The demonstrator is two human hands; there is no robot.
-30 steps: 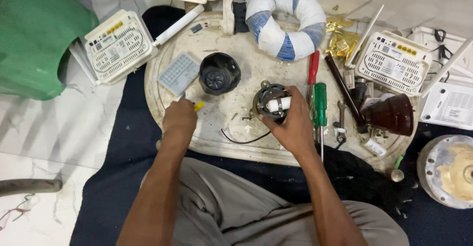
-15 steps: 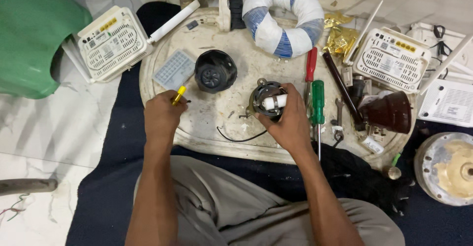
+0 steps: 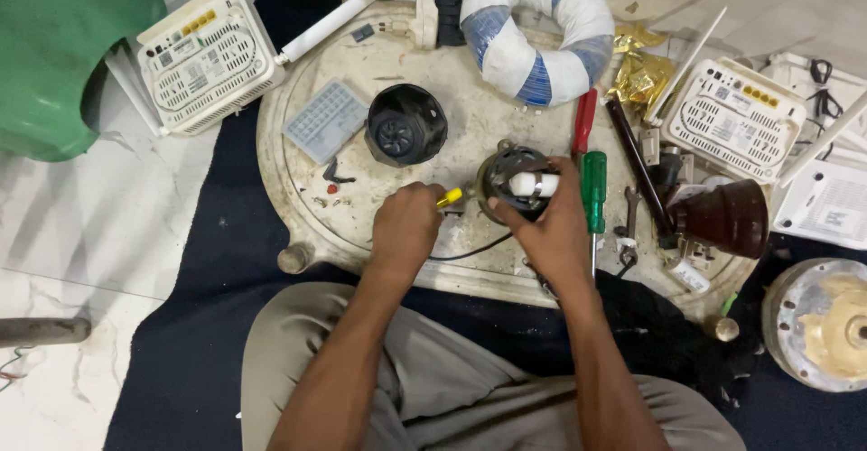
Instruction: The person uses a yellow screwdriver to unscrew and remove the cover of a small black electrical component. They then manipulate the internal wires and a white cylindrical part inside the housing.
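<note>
My right hand [image 3: 551, 230] grips a small round motor [image 3: 515, 180] with a white part on top, resting on a worn round board [image 3: 379, 234]. My left hand [image 3: 406, 230] is closed around a tool with a yellow handle [image 3: 449, 197], its tip pointing at the motor's left side. A thin black wire [image 3: 465, 253] runs from under the motor toward my left hand. A black round housing [image 3: 405, 125] lies just above my left hand.
Green [image 3: 593, 185] and red [image 3: 584, 121] screwdrivers lie right of the motor. Nearby are a grey grid panel [image 3: 326, 120], a blue-white wound ring [image 3: 536, 28], white vented boxes [image 3: 206, 61] [image 3: 736, 119], a brown dome part [image 3: 728, 218], a green stool [image 3: 54, 45] and a round metal housing [image 3: 826, 325].
My left hand has moved right from the board's left part, bringing the yellow-handled tool up to the motor. My right hand has stayed on the motor.
</note>
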